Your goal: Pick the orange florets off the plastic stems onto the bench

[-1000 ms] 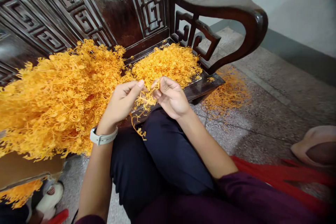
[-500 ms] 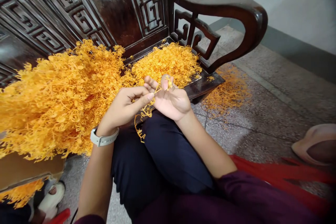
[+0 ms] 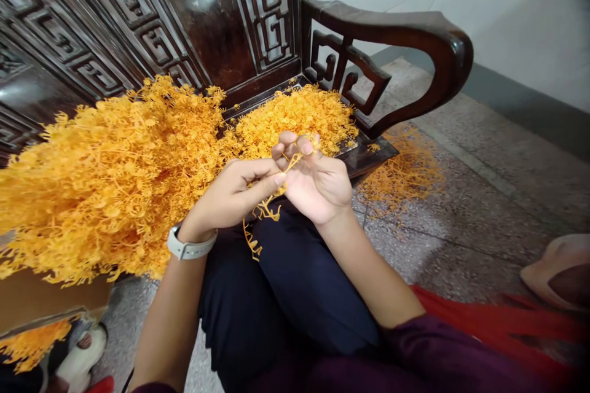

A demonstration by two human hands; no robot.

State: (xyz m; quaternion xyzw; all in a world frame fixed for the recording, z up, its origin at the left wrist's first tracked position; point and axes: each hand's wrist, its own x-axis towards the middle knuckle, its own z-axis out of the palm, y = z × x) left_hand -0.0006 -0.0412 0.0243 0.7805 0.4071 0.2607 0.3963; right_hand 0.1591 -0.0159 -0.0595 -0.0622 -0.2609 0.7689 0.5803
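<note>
Between thumb and fingers, my left hand [image 3: 244,190] pinches a yellow-orange plastic sprig [image 3: 270,206] whose thin, branching stem dangles over my dark trousers. My right hand [image 3: 320,181] is palm up, its curled fingertips closed on the upper end of the same sprig. A short stretch of stem spans the gap between both hands. Just beyond my fingers lies a pile of small yellow sprig pieces [image 3: 299,116] on a tray on the bench seat. To the left rises a much larger heap of yellow plastic sprigs [image 3: 115,178], close to my left wrist.
A dark carved wooden bench [image 3: 221,31] with a curved armrest [image 3: 410,24] stands ahead. Thin orange stems [image 3: 401,166] are scattered on the speckled floor. A cardboard box [image 3: 50,298] is at lower left. Feet of other people and red cloth [image 3: 483,325] show at the edges.
Both hands appear slightly further right and lower, as the whole view has shifted. My right fingers have curled differently around the sprig's end, and its hanging part has swung.
</note>
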